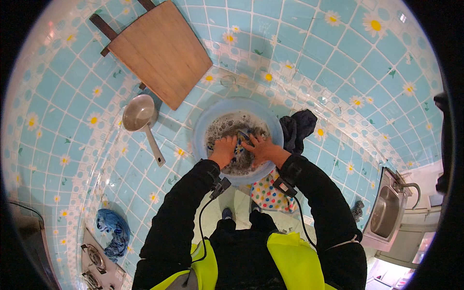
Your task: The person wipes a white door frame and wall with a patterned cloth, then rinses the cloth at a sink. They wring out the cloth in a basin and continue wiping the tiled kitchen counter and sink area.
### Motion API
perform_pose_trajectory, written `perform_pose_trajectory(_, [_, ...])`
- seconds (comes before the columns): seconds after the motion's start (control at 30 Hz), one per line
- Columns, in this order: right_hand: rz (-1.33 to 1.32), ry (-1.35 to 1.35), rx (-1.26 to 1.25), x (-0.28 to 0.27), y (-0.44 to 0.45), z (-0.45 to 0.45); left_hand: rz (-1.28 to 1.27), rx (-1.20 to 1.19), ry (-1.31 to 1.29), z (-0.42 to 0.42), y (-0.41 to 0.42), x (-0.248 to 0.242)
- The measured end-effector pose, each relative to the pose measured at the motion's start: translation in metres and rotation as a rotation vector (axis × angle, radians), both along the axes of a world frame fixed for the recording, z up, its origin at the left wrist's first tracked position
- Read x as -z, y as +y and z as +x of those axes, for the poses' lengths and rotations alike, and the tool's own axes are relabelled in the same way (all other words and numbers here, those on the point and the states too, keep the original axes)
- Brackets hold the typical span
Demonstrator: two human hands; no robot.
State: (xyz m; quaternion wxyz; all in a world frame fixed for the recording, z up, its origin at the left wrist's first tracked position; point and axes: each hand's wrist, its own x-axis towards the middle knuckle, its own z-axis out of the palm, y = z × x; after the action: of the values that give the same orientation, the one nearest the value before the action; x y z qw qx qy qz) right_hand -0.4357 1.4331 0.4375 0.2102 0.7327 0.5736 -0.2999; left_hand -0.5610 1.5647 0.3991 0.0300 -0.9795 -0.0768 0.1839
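A pale blue plastic basin (237,179) stands before me, filled with grey, foamy water. In it lies a wet, dark patterned cloth (239,148) with blue and yellow parts, partly under the suds. My left hand (223,149) has its fingers curled down onto the cloth at the basin's left side. At the right, my right hand (261,149) reaches into the suds with thumb and fingers spread against the cloth. Its fingertips are partly hidden, so any hold there is unclear. Foam and folds conceal the rest of the cloth.
Dark fabric (298,130) touches the basin's right side; a polka-dot cloth (272,192) hangs at the counter's front edge. Leftward are a metal ladle (139,114), a wooden board (163,50), blue fabric (115,232) and a gas hob (99,262). A sink (386,214) lies right.
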Motion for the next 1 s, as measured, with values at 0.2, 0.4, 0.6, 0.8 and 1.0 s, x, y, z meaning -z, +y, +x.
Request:
perform_pose_trajectory(0.2, [-0.057,-0.079,-0.078,0.015,0.005,-0.004,-0.014,0.016,0.093,0.009,-0.002,0.005])
perform_pose_trajectory(0.4, [0.011,-0.019,0.008,0.014,0.008,0.0,-0.097,-0.049,-0.021,0.006,0.005,-0.001])
perform_pose_trajectory(0.6, [0.582,0.766,0.712,-0.002,-0.021,0.017,-0.73,-0.398,-0.496,0.004,0.027,-0.037])
perform_pose_trajectory(0.8, [1.096,0.691,0.618,0.018,-0.017,-0.001,-1.571,-0.438,-0.785,0.004,0.015,-0.115])
perform_pose_trajectory(1.0, [1.277,1.106,0.802,0.024,0.009,-0.038,-1.935,-0.28,-1.01,0.006,-0.029,-0.142])
